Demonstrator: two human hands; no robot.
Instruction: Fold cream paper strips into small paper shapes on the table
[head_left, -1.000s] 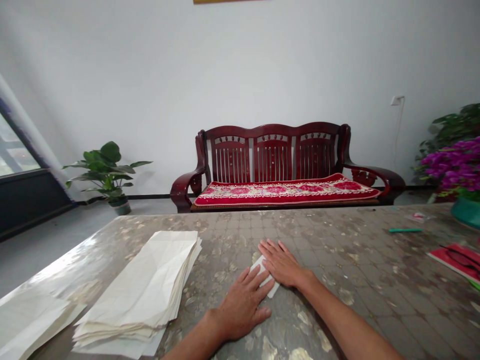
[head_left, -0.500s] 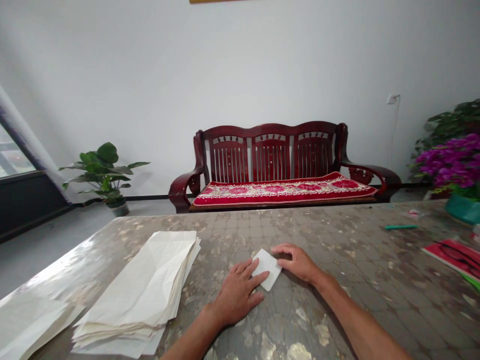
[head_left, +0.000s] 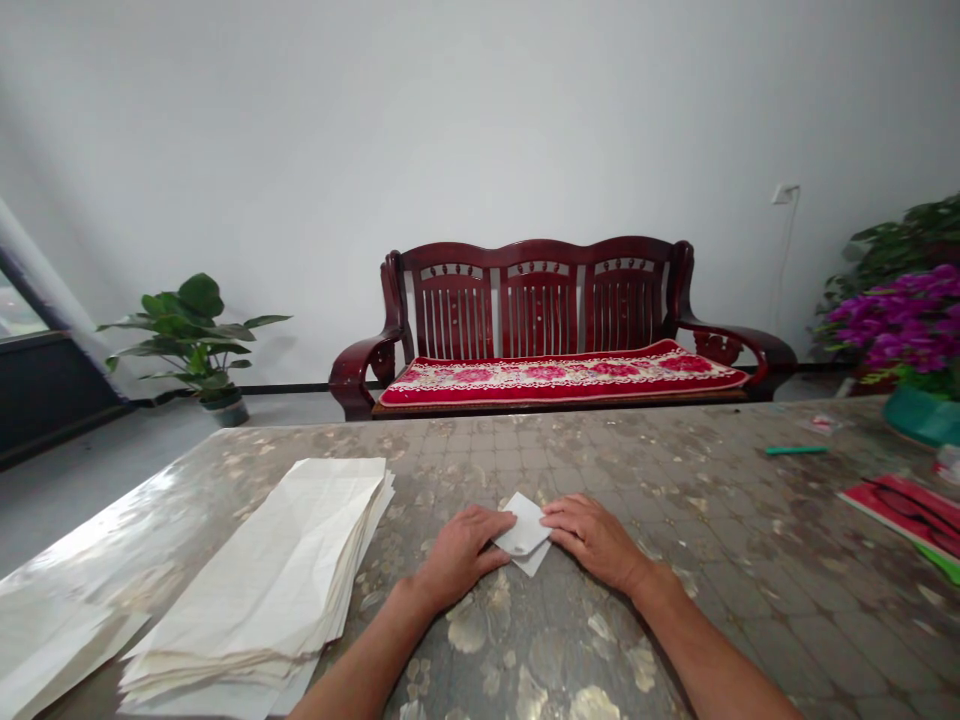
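Note:
A small folded square of white paper [head_left: 523, 524] lies on the table in front of me, turned so that a corner points away. Its near upper layer is lifted a little off the layer below. My left hand [head_left: 466, 548] pinches the left corner, with the index finger on top and the thumb lower at the edge. At the right corner, my right hand [head_left: 592, 538] has its bent fingers closed on the paper; its thumb is partly hidden. To the left of my left hand lies a stack of large white paper sheets [head_left: 277, 560].
More paper [head_left: 52, 650] lies at the far left of the patterned table [head_left: 600, 640]. On the right are a green pen [head_left: 796, 450], a red book [head_left: 900, 510] with glasses [head_left: 919, 510] on it, and purple flowers [head_left: 900, 325]. A wooden bench [head_left: 540, 300] stands behind.
My left hand has gone from lying flat over the paper to pinching its left corner. My right fingers have closed on the right corner. The upper layer now stands apart from the lower one.

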